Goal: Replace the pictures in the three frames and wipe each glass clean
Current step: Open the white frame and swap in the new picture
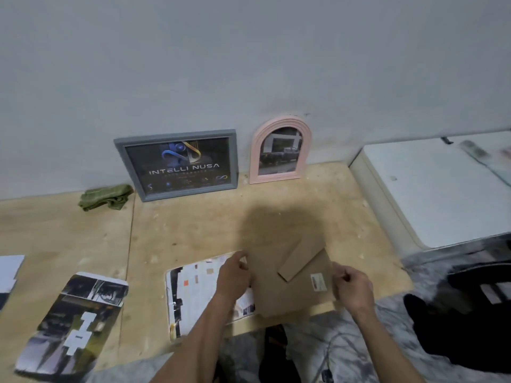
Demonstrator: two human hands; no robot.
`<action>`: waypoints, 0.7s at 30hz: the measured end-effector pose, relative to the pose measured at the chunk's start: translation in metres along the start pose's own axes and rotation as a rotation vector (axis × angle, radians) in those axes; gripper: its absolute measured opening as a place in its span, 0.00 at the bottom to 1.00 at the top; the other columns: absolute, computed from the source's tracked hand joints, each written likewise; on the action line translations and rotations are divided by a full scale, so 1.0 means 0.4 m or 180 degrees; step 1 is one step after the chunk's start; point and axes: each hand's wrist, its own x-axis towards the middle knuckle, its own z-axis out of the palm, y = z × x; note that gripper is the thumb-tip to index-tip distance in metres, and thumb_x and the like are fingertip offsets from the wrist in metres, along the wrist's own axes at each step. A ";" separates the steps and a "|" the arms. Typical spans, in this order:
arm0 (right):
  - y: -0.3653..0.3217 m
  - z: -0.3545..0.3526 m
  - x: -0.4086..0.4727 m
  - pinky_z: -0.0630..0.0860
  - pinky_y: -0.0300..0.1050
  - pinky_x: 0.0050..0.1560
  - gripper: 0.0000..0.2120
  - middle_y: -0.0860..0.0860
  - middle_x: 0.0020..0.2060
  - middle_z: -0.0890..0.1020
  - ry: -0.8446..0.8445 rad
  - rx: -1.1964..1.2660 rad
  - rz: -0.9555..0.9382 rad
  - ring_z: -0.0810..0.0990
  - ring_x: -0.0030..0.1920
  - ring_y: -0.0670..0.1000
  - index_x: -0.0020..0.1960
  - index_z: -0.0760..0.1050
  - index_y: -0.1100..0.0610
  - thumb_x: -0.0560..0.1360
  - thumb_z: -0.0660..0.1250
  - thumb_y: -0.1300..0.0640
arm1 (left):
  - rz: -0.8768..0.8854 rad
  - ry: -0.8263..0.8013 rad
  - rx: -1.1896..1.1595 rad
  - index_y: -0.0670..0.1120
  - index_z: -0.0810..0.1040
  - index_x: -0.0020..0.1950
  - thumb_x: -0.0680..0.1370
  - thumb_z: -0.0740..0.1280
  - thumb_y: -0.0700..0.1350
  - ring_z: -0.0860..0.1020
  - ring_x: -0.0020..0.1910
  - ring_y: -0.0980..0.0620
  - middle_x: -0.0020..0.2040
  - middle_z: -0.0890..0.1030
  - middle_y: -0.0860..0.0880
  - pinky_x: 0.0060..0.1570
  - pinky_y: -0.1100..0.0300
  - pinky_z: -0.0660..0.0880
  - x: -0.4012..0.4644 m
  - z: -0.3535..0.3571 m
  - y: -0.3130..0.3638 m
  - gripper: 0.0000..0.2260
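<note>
I hold the brown backing board (pixel 293 286) of the third frame by its two side edges, face down at the near edge of the wooden surface (pixel 193 230). My left hand (pixel 235 275) has its fingers curled around the board's left edge, and my right hand (pixel 351 283) pinches the right edge. The board's cardboard stand (pixel 301 261) lies folded across its back, and a small label (pixel 318 281) sits near my right hand.

Just left of the board, partly under my left hand, lies a loose light-coloured picture (pixel 193 288). Further left of the board lies a dark black-and-white print (pixel 74 324).

Beyond the board, leaning upright against the wall, stand the grey frame (pixel 177 164) and, just to its right, the pink arched frame (pixel 280 153). A crumpled green cloth (pixel 105 197) lies just left of the grey frame. To the right of the board sits a white box (pixel 431 194).
</note>
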 end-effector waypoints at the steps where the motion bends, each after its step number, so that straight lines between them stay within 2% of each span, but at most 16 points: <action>1: 0.015 -0.006 0.018 0.70 0.42 0.39 0.15 0.57 0.47 0.85 -0.0013 -0.0102 0.0001 0.78 0.39 0.53 0.60 0.80 0.54 0.77 0.61 0.64 | -0.0009 0.0036 0.0087 0.48 0.77 0.66 0.69 0.65 0.30 0.78 0.37 0.48 0.38 0.79 0.50 0.39 0.54 0.78 0.009 0.028 0.006 0.27; 3: 0.063 -0.021 0.069 0.69 0.39 0.41 0.17 0.57 0.49 0.84 -0.0055 -0.0203 0.0163 0.80 0.44 0.55 0.62 0.79 0.55 0.75 0.63 0.65 | -0.0010 0.0110 0.0195 0.49 0.80 0.63 0.70 0.64 0.35 0.75 0.34 0.51 0.33 0.76 0.54 0.36 0.59 0.72 0.043 0.105 0.015 0.22; 5: 0.084 -0.013 0.096 0.71 0.39 0.44 0.18 0.57 0.52 0.83 -0.0110 -0.0252 0.0295 0.80 0.51 0.58 0.62 0.78 0.55 0.74 0.63 0.65 | -0.0077 0.0253 0.0145 0.47 0.81 0.58 0.72 0.64 0.39 0.72 0.33 0.52 0.33 0.75 0.53 0.36 0.59 0.70 0.047 0.133 0.018 0.16; 8: 0.121 -0.009 0.145 0.73 0.42 0.45 0.18 0.58 0.52 0.82 -0.0222 -0.0349 0.0363 0.79 0.52 0.59 0.61 0.78 0.55 0.74 0.61 0.66 | -0.0298 0.0327 0.0074 0.50 0.79 0.47 0.73 0.65 0.42 0.74 0.36 0.50 0.38 0.80 0.45 0.39 0.56 0.73 0.072 0.188 0.017 0.06; 10: 0.134 -0.009 0.160 0.70 0.42 0.43 0.15 0.58 0.52 0.81 -0.0289 -0.0362 0.0359 0.79 0.51 0.60 0.60 0.78 0.55 0.76 0.60 0.64 | -0.0445 0.0354 0.0013 0.53 0.77 0.42 0.71 0.66 0.44 0.75 0.37 0.47 0.35 0.79 0.46 0.43 0.51 0.76 0.088 0.211 0.006 0.04; 12: 0.143 -0.010 0.171 0.72 0.45 0.45 0.13 0.58 0.51 0.81 -0.0242 -0.0335 0.0406 0.78 0.51 0.59 0.58 0.78 0.56 0.76 0.60 0.63 | -0.0469 0.0383 -0.0059 0.53 0.75 0.38 0.70 0.67 0.44 0.73 0.37 0.46 0.33 0.76 0.50 0.42 0.53 0.73 0.093 0.224 0.008 0.04; 13: 0.140 -0.011 0.173 0.73 0.47 0.48 0.12 0.56 0.52 0.81 -0.0178 -0.0258 0.0466 0.78 0.52 0.59 0.57 0.78 0.56 0.76 0.61 0.63 | -0.0473 0.0466 -0.0167 0.54 0.76 0.39 0.72 0.68 0.44 0.74 0.39 0.46 0.35 0.76 0.51 0.43 0.55 0.71 0.083 0.225 0.025 0.05; 14: 0.134 -0.012 0.172 0.73 0.47 0.50 0.12 0.55 0.53 0.80 -0.0085 -0.0160 0.0552 0.78 0.53 0.58 0.57 0.78 0.56 0.76 0.62 0.62 | -0.0486 0.0594 -0.0292 0.55 0.78 0.44 0.74 0.68 0.42 0.75 0.41 0.48 0.38 0.78 0.52 0.45 0.58 0.71 0.071 0.222 0.039 0.06; 16: 0.105 0.001 0.165 0.71 0.45 0.48 0.11 0.52 0.53 0.80 0.0018 -0.0012 0.0544 0.78 0.52 0.55 0.56 0.78 0.55 0.75 0.63 0.61 | -0.0601 0.0974 -0.0394 0.51 0.80 0.54 0.77 0.65 0.38 0.78 0.44 0.51 0.44 0.80 0.54 0.46 0.60 0.71 0.053 0.196 0.047 0.10; 17: 0.091 0.012 0.154 0.69 0.43 0.45 0.09 0.52 0.50 0.80 0.0005 0.0033 0.0452 0.77 0.49 0.53 0.54 0.79 0.55 0.75 0.64 0.60 | -0.0620 0.1097 -0.0350 0.50 0.80 0.55 0.78 0.63 0.37 0.79 0.45 0.50 0.45 0.80 0.53 0.46 0.59 0.73 0.044 0.186 0.053 0.12; 19: 0.040 0.063 0.128 0.69 0.44 0.44 0.05 0.50 0.43 0.79 -0.0335 0.0044 0.0120 0.75 0.43 0.52 0.47 0.78 0.51 0.75 0.64 0.57 | -0.0704 0.1350 -0.0184 0.50 0.81 0.52 0.79 0.62 0.38 0.81 0.50 0.44 0.47 0.83 0.48 0.49 0.55 0.75 0.042 0.146 0.032 0.10; 21: 0.004 0.135 0.105 0.74 0.47 0.45 0.09 0.48 0.39 0.79 -0.0891 0.0021 -0.0328 0.77 0.41 0.52 0.40 0.75 0.44 0.74 0.66 0.58 | -0.0757 0.1582 -0.0180 0.48 0.82 0.52 0.79 0.65 0.41 0.81 0.53 0.43 0.50 0.84 0.47 0.50 0.56 0.73 0.036 0.093 0.003 0.07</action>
